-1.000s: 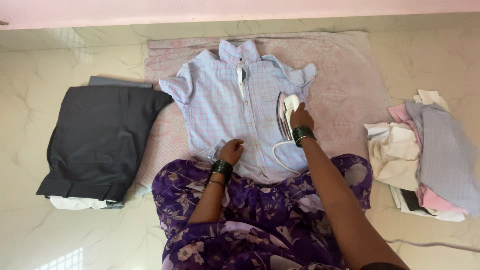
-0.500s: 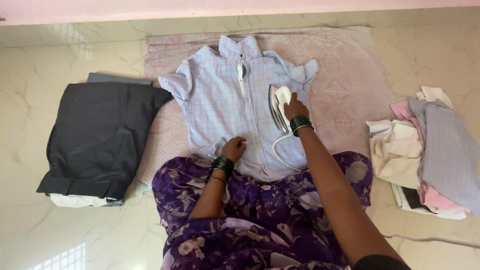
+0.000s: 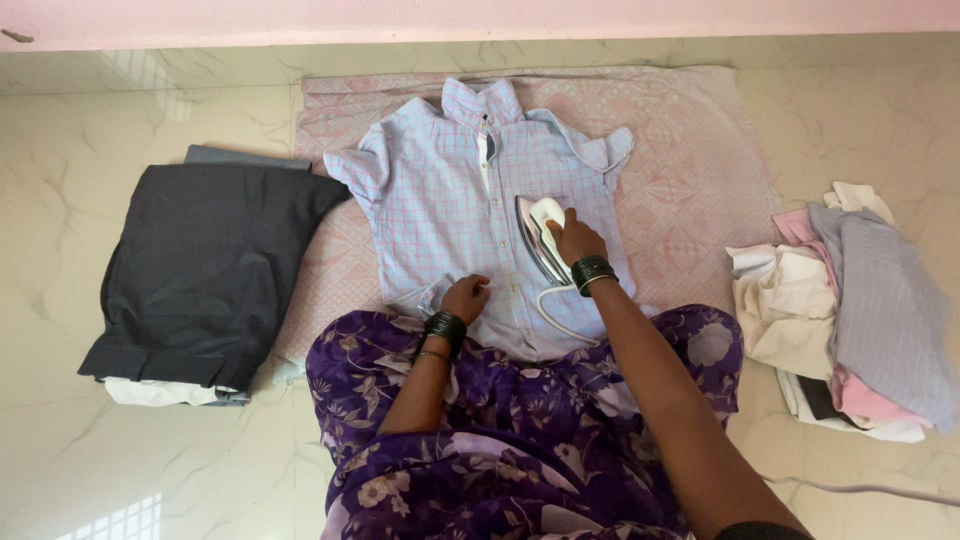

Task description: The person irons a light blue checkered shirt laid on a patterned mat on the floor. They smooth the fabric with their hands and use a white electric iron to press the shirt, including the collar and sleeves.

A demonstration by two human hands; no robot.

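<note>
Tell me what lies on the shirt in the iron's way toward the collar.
Nothing visible does. The right hand grips the iron on the shirt; the cloth toward the collar lies bare. The left hand presses the hem, behind the iron.

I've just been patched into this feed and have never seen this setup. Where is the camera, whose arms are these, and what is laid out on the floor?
There is no machine here: the camera sits on a person's head and looks down, so the two bare arms reaching up from the bottom are that person's own. The right hand grips the handle of a white iron, which rests on a light blue checked shirt. The left hand presses the shirt's lower edge flat. The shirt lies front up on a pink patterned cloth spread over a pale marble floor. On the left is a folded stack topped by dark trousers; on the right, a loose pile of clothes. The purple flowered fabric is the person's own clothing.
</note>
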